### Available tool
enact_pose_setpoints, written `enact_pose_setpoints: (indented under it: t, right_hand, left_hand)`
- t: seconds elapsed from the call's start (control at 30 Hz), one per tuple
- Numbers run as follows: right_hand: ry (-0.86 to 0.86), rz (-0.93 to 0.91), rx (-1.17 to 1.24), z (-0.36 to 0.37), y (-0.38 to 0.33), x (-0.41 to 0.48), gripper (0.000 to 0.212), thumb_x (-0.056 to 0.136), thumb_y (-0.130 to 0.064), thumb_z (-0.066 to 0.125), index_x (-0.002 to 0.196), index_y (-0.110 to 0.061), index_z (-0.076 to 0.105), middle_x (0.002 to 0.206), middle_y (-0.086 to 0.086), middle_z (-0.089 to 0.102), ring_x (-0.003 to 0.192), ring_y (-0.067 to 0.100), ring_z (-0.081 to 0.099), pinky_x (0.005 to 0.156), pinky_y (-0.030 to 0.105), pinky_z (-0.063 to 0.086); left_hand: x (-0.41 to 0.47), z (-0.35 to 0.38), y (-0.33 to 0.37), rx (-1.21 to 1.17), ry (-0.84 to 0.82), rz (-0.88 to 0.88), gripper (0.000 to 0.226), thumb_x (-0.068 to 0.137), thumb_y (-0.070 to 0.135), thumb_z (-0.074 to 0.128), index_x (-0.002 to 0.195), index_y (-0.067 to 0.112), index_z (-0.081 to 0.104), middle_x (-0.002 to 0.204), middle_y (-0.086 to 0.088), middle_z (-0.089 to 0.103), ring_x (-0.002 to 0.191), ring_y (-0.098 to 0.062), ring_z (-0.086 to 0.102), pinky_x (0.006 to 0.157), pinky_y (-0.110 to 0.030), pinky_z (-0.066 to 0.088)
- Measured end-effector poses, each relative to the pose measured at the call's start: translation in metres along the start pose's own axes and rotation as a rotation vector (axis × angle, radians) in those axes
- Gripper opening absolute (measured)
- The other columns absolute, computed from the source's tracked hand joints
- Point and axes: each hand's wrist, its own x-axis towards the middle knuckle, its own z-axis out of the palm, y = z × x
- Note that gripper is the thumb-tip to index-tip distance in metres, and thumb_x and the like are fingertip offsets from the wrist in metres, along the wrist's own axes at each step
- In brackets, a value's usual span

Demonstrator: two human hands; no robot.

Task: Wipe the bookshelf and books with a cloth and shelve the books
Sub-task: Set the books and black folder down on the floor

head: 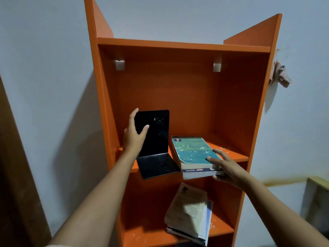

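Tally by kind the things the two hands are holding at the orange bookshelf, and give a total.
Bookends: 1, the black bookend, held by the left hand.
Books: 2, the teal book stacked on the lower book, both pinched by the right hand.
Total: 3.

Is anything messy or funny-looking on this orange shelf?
The teal book lies flat on another book, both poking over the edge of the middle shelf, its cover scuffed with pale patches. The black bookend the left hand grips juts out too. Below, a pile of books leans crookedly over the front. White specks dot the boards.
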Motion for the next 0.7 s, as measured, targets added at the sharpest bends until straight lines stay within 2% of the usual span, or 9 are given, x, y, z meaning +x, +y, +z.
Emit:
enact_pose_setpoints:
  t: [0.07, 0.13, 0.2, 0.3, 0.43, 0.5, 0.57, 0.63, 0.7]
  right_hand:
    - [0.005, 0.003, -0.001, -0.005, 0.003, -0.013, 0.045, 0.087, -0.023, 0.063, 0.125, -0.037, 0.043, 0.082, 0.011, 0.052, 0.065, 0.016, 0.049, 0.053, 0.028, 0.046]
    - [0.025, 0.005, 0.009, -0.011, 0.005, -0.028, 0.044, 0.088, -0.023, 0.062, 0.125, -0.037, 0.043, 0.087, 0.012, 0.054, 0.067, 0.017, 0.05, 0.052, 0.027, 0.044]
    - [0.062, -0.008, 0.046, -0.015, 0.01, -0.042, 0.041, 0.088, -0.02, 0.061, 0.123, -0.036, 0.046, 0.077, 0.008, 0.053, 0.061, 0.015, 0.047, 0.048, 0.024, 0.039]
    - [0.112, -0.043, 0.134, -0.019, 0.017, -0.064, 0.042, 0.086, -0.014, 0.06, 0.122, -0.033, 0.05, 0.071, 0.006, 0.053, 0.053, 0.014, 0.046, 0.038, 0.017, 0.034]
    - [0.146, -0.088, 0.176, -0.017, 0.029, -0.089, 0.048, 0.084, -0.013, 0.059, 0.127, -0.031, 0.047, 0.078, 0.006, 0.059, 0.039, 0.008, 0.052, 0.032, 0.016, 0.032]
    - [0.139, -0.117, 0.202, -0.01, 0.035, -0.102, 0.052, 0.085, -0.011, 0.058, 0.131, -0.028, 0.044, 0.085, 0.008, 0.061, 0.037, 0.007, 0.054, 0.03, 0.016, 0.033]
    - [0.12, -0.147, 0.282, 0.0, 0.044, -0.114, 0.053, 0.084, -0.007, 0.057, 0.131, -0.027, 0.043, 0.097, 0.008, 0.063, 0.046, 0.01, 0.06, 0.032, 0.017, 0.038]
    - [0.098, -0.148, 0.375, 0.011, 0.052, -0.124, 0.055, 0.083, -0.004, 0.056, 0.131, -0.029, 0.044, 0.108, 0.008, 0.063, 0.065, 0.018, 0.064, 0.039, 0.019, 0.045]
    - [0.083, -0.137, 0.438, 0.026, 0.06, -0.134, 0.054, 0.083, -0.005, 0.056, 0.128, -0.033, 0.046, 0.114, 0.009, 0.062, 0.074, 0.022, 0.061, 0.048, 0.025, 0.046]
  left_hand:
    - [-0.008, -0.008, 0.008, -0.014, -0.005, -0.008, 0.063, 0.086, 0.019, 0.066, 0.138, 0.035, 0.034, 0.143, 0.0, 0.043, 0.124, -0.026, 0.042, 0.093, -0.029, 0.036]
    - [-0.021, -0.019, 0.019, -0.042, -0.017, -0.019, 0.062, 0.083, 0.021, 0.069, 0.131, 0.043, 0.035, 0.133, -0.006, 0.051, 0.12, -0.027, 0.049, 0.092, -0.04, 0.048]
    - [-0.038, -0.029, 0.031, -0.039, -0.017, -0.024, 0.062, 0.082, 0.022, 0.07, 0.126, 0.048, 0.035, 0.125, -0.012, 0.057, 0.116, -0.029, 0.054, 0.088, -0.047, 0.052]
    - [-0.069, -0.045, 0.05, -0.012, -0.01, -0.028, 0.059, 0.083, 0.021, 0.07, 0.122, 0.048, 0.036, 0.122, -0.011, 0.059, 0.116, -0.029, 0.055, 0.088, -0.045, 0.053]
    - [-0.11, -0.071, 0.062, 0.103, -0.026, -0.004, 0.053, 0.084, 0.019, 0.068, 0.122, 0.041, 0.038, 0.112, -0.003, 0.062, 0.107, -0.019, 0.058, 0.078, -0.035, 0.054]
    - [-0.132, -0.088, 0.062, 0.132, -0.032, -0.03, 0.052, 0.083, 0.018, 0.069, 0.119, 0.04, 0.039, 0.108, 0.001, 0.062, 0.105, -0.018, 0.057, 0.081, -0.033, 0.053]
    - [-0.151, -0.109, 0.057, 0.154, -0.038, -0.058, 0.053, 0.081, 0.018, 0.07, 0.115, 0.043, 0.038, 0.106, -0.001, 0.064, 0.106, -0.023, 0.06, 0.085, -0.042, 0.054]
    - [-0.172, -0.132, 0.051, 0.164, -0.05, -0.108, 0.052, 0.082, 0.014, 0.069, 0.114, 0.042, 0.039, 0.099, 0.007, 0.063, 0.099, -0.021, 0.063, 0.078, -0.046, 0.056]
    - [-0.196, -0.157, 0.046, 0.171, -0.048, -0.159, 0.049, 0.083, 0.012, 0.067, 0.112, 0.04, 0.039, 0.096, 0.014, 0.059, 0.094, -0.018, 0.064, 0.072, -0.046, 0.058]
